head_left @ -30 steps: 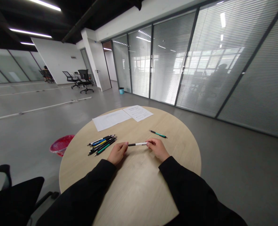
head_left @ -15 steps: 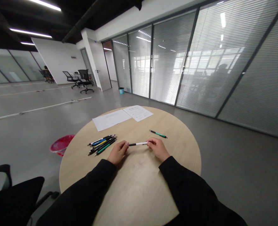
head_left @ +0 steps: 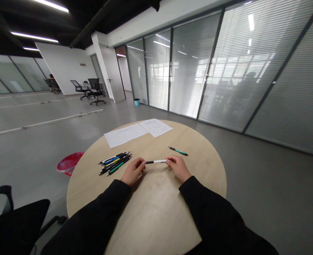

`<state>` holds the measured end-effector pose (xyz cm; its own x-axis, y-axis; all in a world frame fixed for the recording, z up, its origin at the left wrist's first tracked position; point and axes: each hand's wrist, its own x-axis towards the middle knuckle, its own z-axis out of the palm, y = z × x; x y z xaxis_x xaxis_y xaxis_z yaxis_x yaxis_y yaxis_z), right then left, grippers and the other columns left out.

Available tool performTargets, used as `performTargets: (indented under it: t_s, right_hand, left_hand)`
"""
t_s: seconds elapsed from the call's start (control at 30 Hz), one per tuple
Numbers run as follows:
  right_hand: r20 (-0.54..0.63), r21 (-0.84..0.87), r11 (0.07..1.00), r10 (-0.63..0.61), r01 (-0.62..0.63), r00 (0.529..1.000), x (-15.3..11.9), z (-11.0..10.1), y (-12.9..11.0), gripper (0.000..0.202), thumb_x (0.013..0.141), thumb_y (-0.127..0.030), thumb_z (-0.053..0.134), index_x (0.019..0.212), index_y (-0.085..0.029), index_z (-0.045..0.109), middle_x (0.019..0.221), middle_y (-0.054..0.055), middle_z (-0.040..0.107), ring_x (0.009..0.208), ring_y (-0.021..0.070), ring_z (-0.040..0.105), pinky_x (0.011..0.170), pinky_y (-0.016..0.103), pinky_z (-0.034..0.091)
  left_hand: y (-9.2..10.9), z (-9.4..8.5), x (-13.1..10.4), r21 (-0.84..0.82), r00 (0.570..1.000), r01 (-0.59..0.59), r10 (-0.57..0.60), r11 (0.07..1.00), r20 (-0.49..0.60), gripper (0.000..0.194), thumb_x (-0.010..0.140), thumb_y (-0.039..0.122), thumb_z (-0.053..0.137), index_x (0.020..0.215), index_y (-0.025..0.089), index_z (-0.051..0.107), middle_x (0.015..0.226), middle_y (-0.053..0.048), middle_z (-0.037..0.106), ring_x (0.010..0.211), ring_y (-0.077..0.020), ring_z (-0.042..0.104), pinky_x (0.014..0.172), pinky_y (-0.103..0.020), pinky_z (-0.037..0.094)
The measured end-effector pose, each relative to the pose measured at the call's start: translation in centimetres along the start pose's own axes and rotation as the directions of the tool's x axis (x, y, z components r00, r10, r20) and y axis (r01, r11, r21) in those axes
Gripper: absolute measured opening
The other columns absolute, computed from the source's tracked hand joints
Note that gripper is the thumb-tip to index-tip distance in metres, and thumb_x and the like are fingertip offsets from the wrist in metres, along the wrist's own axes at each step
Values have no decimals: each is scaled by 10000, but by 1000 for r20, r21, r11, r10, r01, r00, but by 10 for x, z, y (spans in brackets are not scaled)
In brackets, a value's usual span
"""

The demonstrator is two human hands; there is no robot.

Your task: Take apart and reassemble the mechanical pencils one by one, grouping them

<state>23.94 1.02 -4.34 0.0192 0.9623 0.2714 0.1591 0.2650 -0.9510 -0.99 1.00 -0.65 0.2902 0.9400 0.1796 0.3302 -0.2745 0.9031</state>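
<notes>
A black and white pen (head_left: 157, 161) is stretched sideways between my two hands, just above the round table. My left hand (head_left: 134, 171) pinches its black end, and my right hand (head_left: 179, 167) pinches its white end. The fingertips hide both ends of the pen. Left of my left hand lies a pile of several pens (head_left: 115, 163) in black, blue, yellow, green and white. A single green and black pen (head_left: 178, 151) rests beyond my right hand.
Two printed sheets, a left paper (head_left: 127, 135) and a right paper (head_left: 156, 128), lie at the far side of the wooden table (head_left: 158, 209). A red bin (head_left: 69, 163) stands on the floor at left, near a black chair (head_left: 18, 223).
The pen and my left fingertips have shifted very slightly to the right. Both hands keep their hold, and the other pens lie as before.
</notes>
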Motion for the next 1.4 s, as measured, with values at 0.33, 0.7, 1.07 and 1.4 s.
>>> performTargets:
  t_s: [0.33,0.7,1.07,1.4]
  right_hand:
    - [7,5,1000,-29,29,1000,-1,0,-1,209,796,-326,624,874,-165,731,714,26,659,643,158,575,591,255,451]
    - [-1,-13,1000,-25,25,1000,-1,-1,-2,199,801,-329,624,870,-176,731,720,25,665,646,161,578,593,258,456]
    - [-3,-17,1000,-25,25,1000,0,0,1,205,798,-323,629,884,-173,739,706,25,659,639,159,569,588,255,452]
    - [-12,2,1000,-23,23,1000,0,-1,0,203,797,-318,626,887,-177,741,734,28,678,643,159,585,597,260,462]
  left_hand:
    - [11,-1,-1,87,1000,23,-22,996,-21,466,915,563,465,655,185,544,539,25,509,496,-122,445,514,-255,364]
    - [8,1,-2,-31,1000,11,-12,999,-21,350,851,542,582,823,195,543,673,22,554,553,-123,509,518,-237,423]
    - [12,-2,-2,121,1000,16,-13,992,-28,466,902,572,482,627,198,518,521,32,495,485,-126,429,505,-254,345]
    - [6,1,-1,-81,1000,-6,4,997,-23,318,830,503,626,869,200,540,658,47,534,534,-114,493,519,-236,404]
